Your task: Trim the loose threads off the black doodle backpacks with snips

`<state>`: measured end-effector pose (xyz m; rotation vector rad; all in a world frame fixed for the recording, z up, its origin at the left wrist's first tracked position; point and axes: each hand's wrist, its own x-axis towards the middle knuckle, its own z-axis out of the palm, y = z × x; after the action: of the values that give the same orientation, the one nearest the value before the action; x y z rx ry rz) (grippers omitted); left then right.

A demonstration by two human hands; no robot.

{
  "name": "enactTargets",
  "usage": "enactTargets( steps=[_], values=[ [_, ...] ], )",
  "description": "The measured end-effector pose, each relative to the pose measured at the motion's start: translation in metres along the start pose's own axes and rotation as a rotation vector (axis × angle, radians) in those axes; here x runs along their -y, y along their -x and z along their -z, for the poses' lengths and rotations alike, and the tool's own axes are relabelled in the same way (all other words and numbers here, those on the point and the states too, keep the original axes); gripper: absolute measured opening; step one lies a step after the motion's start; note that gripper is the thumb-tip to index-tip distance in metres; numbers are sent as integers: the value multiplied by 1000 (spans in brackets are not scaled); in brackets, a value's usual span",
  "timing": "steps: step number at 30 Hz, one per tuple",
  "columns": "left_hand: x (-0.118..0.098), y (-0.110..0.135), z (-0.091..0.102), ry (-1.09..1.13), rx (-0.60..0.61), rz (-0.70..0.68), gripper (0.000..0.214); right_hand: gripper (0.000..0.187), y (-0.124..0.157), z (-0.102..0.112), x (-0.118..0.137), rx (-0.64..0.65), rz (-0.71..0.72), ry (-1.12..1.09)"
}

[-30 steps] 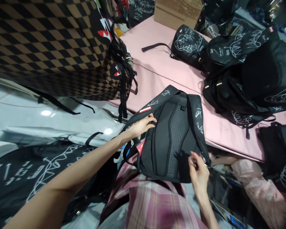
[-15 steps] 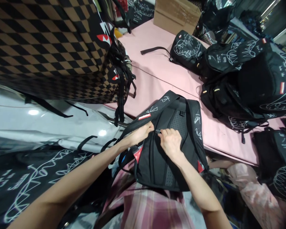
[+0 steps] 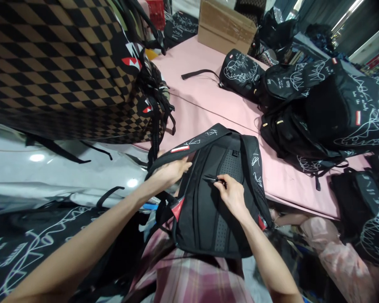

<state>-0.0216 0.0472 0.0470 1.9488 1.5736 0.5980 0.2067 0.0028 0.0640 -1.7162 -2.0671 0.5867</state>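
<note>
One blk pack [image 3: 192,219], back panel [image 3: 221,233] up, btm on lap [image 3: 189,277], top by near edge of pink table [image 3: 196,105]. R hand [image 3: 232,193] pinching small dark tool [image 3: 211,179], tip pointing L over panel. L hand [image 3: 172,171] by strap [image 3: 198,142], fingers loosely bent, can't tell if gripping. Checked bag [image 3: 78,63] at table's L side, blk bags [image 3: 322,109] nr R end, carton [image 3: 225,29] nr far edge.

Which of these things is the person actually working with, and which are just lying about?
In use:
black backpack under the right hand
small dark tool in that hand

Lying about:
checkered bag
cardboard box
black bags on the pink table
</note>
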Motion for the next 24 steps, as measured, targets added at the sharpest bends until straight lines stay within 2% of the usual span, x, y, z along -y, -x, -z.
enactTargets(
  steps=[2,4,8,10,14,17,19,21,24],
  values=[
    [-7,-9,7,14,-75,-25,29,25,7,0,-16,-10,-116,-266],
    [-19,-27,6,150,-111,-18,36,35,10,-4,-28,-24,-192,-465],
    [-53,-86,-15,443,-194,76,42,26,-7,-14,-36,-156,-223,-690],
    [-70,-115,-28,323,-156,46,39,30,-26,-12,-40,-230,-205,-703],
    [-97,-148,-43,-10,98,-142,30,33,-71,13,-61,-327,-60,-518],
    [-110,-156,-42,-71,172,-164,26,28,-98,48,-86,-386,102,-238],
    [-116,-161,-37,-100,220,-184,28,25,-110,70,-103,-301,122,-86],
    [-118,-167,-32,-101,274,-213,29,22,-117,85,-115,-125,92,54],
    [-119,-176,-30,-66,368,-228,28,19,-118,95,-122,85,85,284]
  ],
)
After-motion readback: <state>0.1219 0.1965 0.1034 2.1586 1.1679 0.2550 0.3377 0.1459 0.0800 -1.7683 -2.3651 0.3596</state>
